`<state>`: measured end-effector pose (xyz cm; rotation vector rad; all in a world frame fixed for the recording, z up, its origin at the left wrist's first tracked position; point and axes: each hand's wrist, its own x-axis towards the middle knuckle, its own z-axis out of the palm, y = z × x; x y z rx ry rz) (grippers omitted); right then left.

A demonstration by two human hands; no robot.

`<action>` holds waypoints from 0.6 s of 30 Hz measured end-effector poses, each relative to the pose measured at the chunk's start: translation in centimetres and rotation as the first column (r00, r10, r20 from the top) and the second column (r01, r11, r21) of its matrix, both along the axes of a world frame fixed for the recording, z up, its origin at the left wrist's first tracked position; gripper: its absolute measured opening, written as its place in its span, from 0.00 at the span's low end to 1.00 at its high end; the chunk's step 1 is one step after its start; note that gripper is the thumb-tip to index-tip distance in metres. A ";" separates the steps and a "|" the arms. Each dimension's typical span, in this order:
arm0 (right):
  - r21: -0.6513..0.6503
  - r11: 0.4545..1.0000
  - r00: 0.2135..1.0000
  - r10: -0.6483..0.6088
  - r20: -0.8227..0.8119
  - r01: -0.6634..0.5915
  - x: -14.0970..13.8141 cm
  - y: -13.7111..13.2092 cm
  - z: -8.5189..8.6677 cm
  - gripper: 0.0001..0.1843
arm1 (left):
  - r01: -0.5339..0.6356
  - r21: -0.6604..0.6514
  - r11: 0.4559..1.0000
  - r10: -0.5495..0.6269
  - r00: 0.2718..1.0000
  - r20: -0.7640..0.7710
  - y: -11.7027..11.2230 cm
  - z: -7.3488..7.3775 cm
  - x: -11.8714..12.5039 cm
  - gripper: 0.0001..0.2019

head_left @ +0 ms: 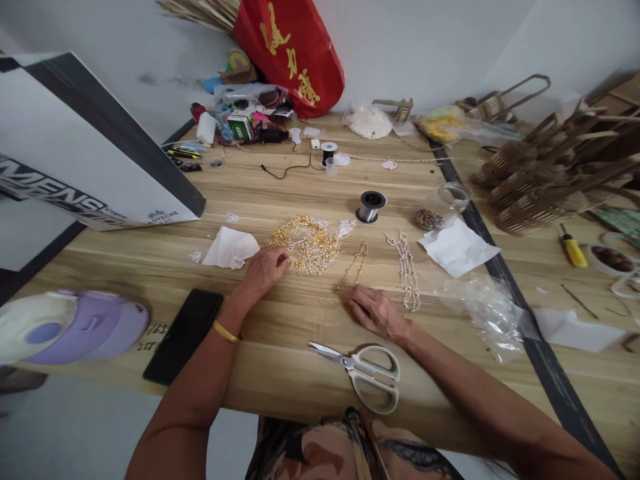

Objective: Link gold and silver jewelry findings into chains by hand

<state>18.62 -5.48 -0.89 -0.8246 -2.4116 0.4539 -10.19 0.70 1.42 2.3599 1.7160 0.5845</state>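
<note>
My left hand [264, 270] rests on the wooden table [280, 193] with its fingers curled at the left edge of a pile of gold and silver beads [310, 241]; what the fingertips pinch is too small to see. My right hand [376, 312] lies knuckles up on the table, fingers pressed together near the lower end of a thin gold bead strand [354, 265]. Two finished silver bead strands [409, 270] lie just right of it. White-handled scissors [365, 373] sit near the front edge, below my right hand.
A black phone [184, 335] and a purple cap [70, 327] lie at the left front. A crumpled tissue [231, 248], a wire spool [371, 205], a tipped jar of beads [443, 207], white paper [456, 248], a plastic bag [487, 307] and stacked wooden baskets [540, 173] surround the work spot.
</note>
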 end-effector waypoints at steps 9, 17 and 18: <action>-0.001 1.000 1.000 -0.006 -0.002 0.006 0.0 0.0 0.0 0.09 | -0.055 0.013 0.998 0.053 0.993 0.110 0.3 -0.4 -0.3 0.04; 0.002 1.000 1.000 -0.003 -0.003 0.003 0.0 0.0 -0.1 0.10 | -0.063 -0.047 0.997 0.074 0.958 0.277 0.5 -0.8 -0.5 0.05; 0.003 1.000 1.000 -0.005 -0.002 0.005 0.0 0.0 -0.1 0.09 | -0.066 -0.056 0.996 0.080 0.954 0.290 0.5 -0.8 -0.5 0.05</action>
